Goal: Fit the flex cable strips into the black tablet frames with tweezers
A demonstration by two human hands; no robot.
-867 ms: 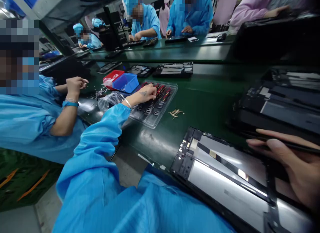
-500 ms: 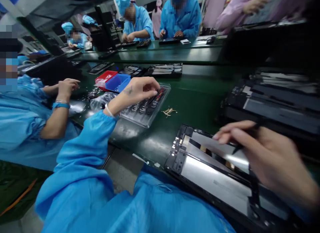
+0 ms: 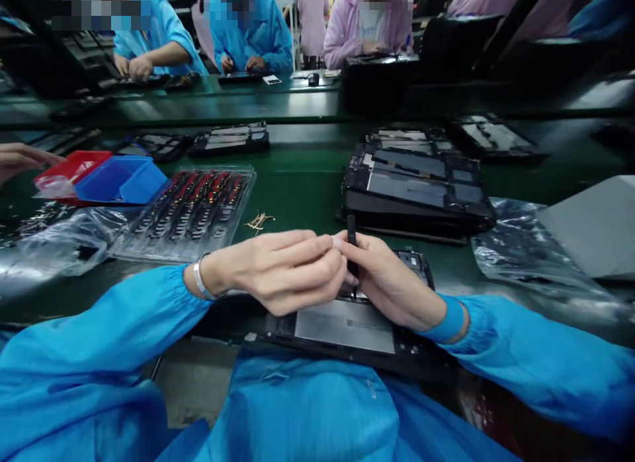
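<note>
My left hand (image 3: 288, 270) is closed in a pinch above an opened tablet; whatever its fingertips hold is too small or hidden to make out. Its fingertips meet those of my right hand (image 3: 389, 273), which grips slim black tweezers (image 3: 352, 240) upright, pointed end down. Below both hands lies the tablet (image 3: 342, 326), its silver battery facing up and its dark frame partly covered by my hands. To the left, a clear plastic tray (image 3: 191, 207) carries rows of small black and red parts.
Red (image 3: 84, 167) and blue (image 3: 119, 181) bins stand left, beside crumpled plastic (image 3: 74, 240). Thin tan strips (image 3: 260, 221) lie beyond my hands. Stacked tablets (image 3: 417, 184) rise ahead right, near a plastic bag (image 3: 526, 243). A co-worker's hand (image 3: 24, 159) reaches in at left.
My left hand has come back from the parts tray to meet my right hand over the tablet. The tweezers have turned upright. The view has swung to the right.
</note>
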